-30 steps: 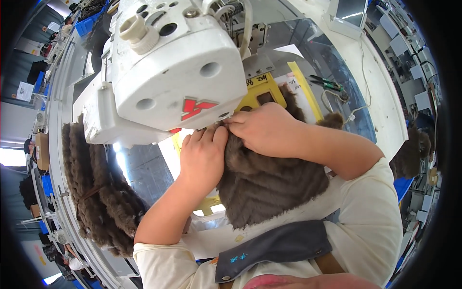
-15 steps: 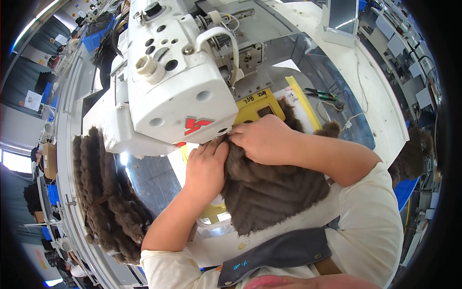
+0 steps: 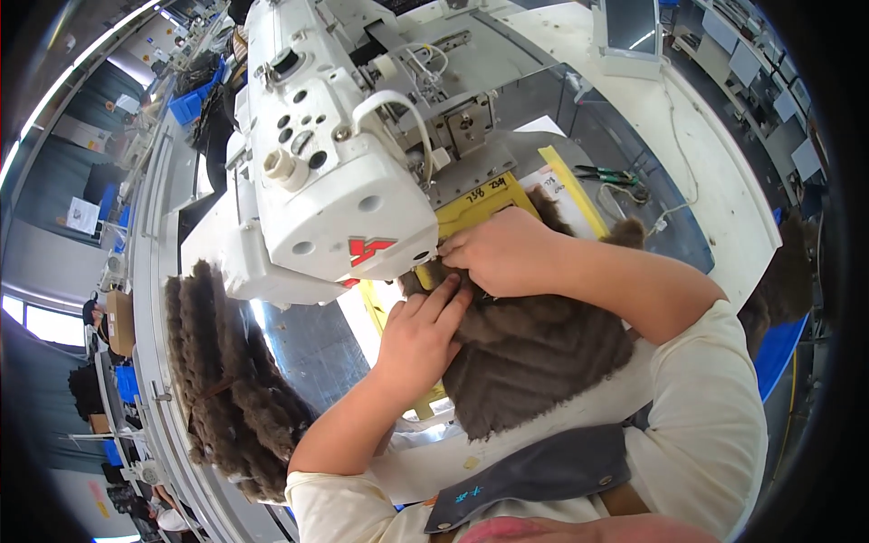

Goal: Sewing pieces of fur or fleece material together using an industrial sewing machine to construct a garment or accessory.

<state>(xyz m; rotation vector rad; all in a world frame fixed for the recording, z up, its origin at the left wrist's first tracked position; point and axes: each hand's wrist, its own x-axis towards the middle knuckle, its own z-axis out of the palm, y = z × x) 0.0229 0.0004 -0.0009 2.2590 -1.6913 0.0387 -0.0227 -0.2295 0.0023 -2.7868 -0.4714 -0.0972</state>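
A brown fur piece [image 3: 543, 357] with a ribbed, chevron-like pile hangs over the table's near edge, its upper part under the white sewing machine head [image 3: 339, 213]. My left hand [image 3: 421, 335] lies on its upper left part, fingers stretched forward, palm down. Just right of the machine head, my right hand [image 3: 507, 253] has bent fingers closed at the fur's upper edge; its thumb is hidden. Beneath and behind the right hand lies a yellow template plate [image 3: 484, 201], with more fur beyond it. The machine head hides the needle area.
A bundle of brown fur strips [image 3: 231, 389] lies on the left. Behind my right hand are green-handled snips [image 3: 611, 174] and a thin cord on the clear panel. A screen [image 3: 631, 32] stands at the back right. More fur [image 3: 778, 290] rests beside the table on the right.
My left hand has slid back from the machine head and to the right, its fingers now flatter on the fur. My right hand stays at the fur's upper edge. The whole view has shifted slightly.
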